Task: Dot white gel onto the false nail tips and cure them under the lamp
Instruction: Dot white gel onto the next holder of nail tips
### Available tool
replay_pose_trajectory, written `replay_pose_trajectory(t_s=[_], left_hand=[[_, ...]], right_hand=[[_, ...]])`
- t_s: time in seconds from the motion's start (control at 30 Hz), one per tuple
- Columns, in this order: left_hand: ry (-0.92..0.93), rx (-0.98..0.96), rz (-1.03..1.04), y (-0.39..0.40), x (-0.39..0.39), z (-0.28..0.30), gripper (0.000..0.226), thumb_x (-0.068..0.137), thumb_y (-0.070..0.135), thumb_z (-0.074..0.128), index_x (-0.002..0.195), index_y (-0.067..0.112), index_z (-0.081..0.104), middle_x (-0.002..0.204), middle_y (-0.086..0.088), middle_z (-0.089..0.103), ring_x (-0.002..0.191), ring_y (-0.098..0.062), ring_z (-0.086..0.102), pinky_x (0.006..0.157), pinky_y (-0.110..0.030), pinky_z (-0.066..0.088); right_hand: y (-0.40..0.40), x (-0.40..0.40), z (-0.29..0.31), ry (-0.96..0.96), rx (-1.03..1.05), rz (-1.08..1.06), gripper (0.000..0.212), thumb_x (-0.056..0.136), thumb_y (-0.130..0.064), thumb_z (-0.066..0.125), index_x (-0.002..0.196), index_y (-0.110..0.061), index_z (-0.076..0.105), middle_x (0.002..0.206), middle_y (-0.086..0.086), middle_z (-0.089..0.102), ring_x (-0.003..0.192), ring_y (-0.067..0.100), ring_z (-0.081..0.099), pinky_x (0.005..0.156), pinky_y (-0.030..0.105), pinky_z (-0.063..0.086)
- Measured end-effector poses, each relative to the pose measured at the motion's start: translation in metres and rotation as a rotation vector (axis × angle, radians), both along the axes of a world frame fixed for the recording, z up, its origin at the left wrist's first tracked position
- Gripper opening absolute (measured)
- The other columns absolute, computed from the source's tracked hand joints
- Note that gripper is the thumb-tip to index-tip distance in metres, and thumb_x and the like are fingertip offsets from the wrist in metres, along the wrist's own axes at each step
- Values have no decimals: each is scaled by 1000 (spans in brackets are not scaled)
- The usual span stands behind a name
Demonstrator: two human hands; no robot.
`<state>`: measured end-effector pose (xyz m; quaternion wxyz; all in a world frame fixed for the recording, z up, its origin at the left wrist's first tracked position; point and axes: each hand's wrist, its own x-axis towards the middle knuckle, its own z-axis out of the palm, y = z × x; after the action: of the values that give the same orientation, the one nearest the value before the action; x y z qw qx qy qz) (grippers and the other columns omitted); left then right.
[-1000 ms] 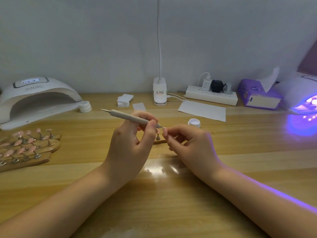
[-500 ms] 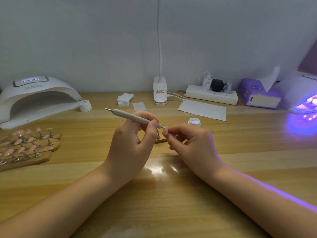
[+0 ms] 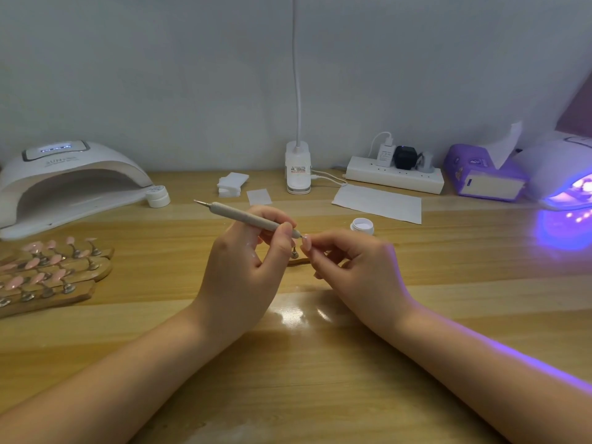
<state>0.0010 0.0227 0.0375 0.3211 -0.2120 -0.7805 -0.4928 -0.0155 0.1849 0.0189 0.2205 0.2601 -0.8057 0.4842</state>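
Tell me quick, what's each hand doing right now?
Left hand: closed around the dotting pen, gripping it.
Right hand: pinching a false nail tip at the pen's point.

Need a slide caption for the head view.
Left hand holds grey dotting pen at pale nail tip pinched by right hand.

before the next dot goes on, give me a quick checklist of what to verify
1. Dotting tool gripped by the left hand: ok.
2. Nail tip pinched steady in the right hand: ok.
3. Tool's point at the nail tip: ok, they meet or nearly so.
4. White gel loaded on the point: cannot tell, too small.
5. Open gel pot close by, behind the right hand: ok.
6. Curing lamp on the right lit, glowing purple: ok.
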Motion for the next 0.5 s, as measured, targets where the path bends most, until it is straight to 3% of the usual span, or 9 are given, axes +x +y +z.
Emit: replay_pose_trajectory(t_s=[0.23,0.5], left_hand=[[-14,5,8,0,0,0,6,92,22,53,94,20,59,82,7,64,76,-11,63,60,-30,52],[21,14,14,0,0,0,8,94,25,52,94,20,58,81,7,64,76,-11,63,63,-26,52]], right_hand=[[1,-1,1,22,9,2,14,87,-11,69,99,-16,74,81,-17,67,71,8,66,69,33,56],[0,-1,0,24,5,-4,13,88,-11,69,98,-16,74,79,-18,66,70,8,66,67,33,56]])
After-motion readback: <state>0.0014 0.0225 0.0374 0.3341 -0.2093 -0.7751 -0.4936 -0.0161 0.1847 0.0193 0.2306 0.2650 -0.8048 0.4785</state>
